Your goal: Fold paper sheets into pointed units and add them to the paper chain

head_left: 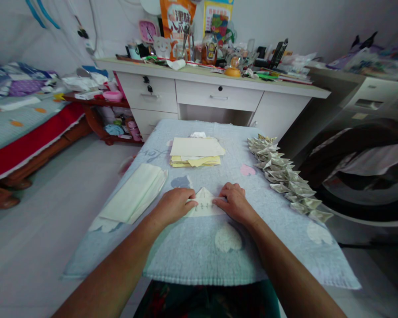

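A partly folded sheet of paper (204,201) lies on the cloth-covered table in front of me, its top coming to a point and small marks across its middle. My left hand (177,204) pinches its left side, thumb below and fingers on top. On the opposite edge, my right hand (234,201) grips the paper the same way. Beyond my hands sits a stack of cream and yellow paper sheets (197,152). To the left rests a pile of long pale folded paper (134,194). Rows of folded paper pieces with pointed tips (285,176) stand along the right side.
The light blue patterned cloth (192,256) covers the table. Behind it stands a white desk (215,95) crowded with bottles, bags and small items. A front-loading washing machine (368,145) is at the right, a bed (29,123) at the left.
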The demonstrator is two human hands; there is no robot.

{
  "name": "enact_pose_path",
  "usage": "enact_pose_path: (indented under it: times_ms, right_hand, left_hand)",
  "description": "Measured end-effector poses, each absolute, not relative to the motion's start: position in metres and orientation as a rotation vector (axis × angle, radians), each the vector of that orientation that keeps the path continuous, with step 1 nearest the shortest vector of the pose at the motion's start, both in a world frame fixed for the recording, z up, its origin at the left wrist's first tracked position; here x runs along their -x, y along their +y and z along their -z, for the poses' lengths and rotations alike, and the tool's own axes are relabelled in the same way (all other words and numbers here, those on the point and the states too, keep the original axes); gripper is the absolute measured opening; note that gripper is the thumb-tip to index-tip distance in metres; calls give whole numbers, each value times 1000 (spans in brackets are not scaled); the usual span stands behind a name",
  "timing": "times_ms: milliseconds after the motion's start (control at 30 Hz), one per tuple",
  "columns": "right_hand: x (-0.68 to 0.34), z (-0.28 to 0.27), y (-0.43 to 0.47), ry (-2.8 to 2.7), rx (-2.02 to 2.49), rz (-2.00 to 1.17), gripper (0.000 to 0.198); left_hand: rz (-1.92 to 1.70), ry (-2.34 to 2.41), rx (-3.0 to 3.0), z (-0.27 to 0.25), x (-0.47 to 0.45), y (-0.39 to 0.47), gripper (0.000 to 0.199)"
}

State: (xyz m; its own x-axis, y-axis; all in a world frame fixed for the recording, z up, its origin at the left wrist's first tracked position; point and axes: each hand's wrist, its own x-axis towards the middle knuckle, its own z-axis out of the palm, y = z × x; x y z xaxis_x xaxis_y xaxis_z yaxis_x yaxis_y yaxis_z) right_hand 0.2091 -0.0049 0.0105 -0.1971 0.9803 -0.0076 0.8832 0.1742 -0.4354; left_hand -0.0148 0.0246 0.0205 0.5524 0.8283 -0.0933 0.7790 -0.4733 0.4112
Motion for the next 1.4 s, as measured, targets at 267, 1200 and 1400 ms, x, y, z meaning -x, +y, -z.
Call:
enact_pose_path:
  times_ms: [267,1200,1400]
  right_hand:
    - [-210,-11,-4,-2145,1852,-470,25]
    - [-175,-8,-11,-2329,1740,-259,26]
    - [-175,-10,-10,-2318,1815,-300,27]
  left_hand:
    - [-186,1308,-2317,-22,19,22,12]
    - [-303,1241,-2452,-11,5,23,15]
    - [-269,1332,-2383,-11,26,29,14]
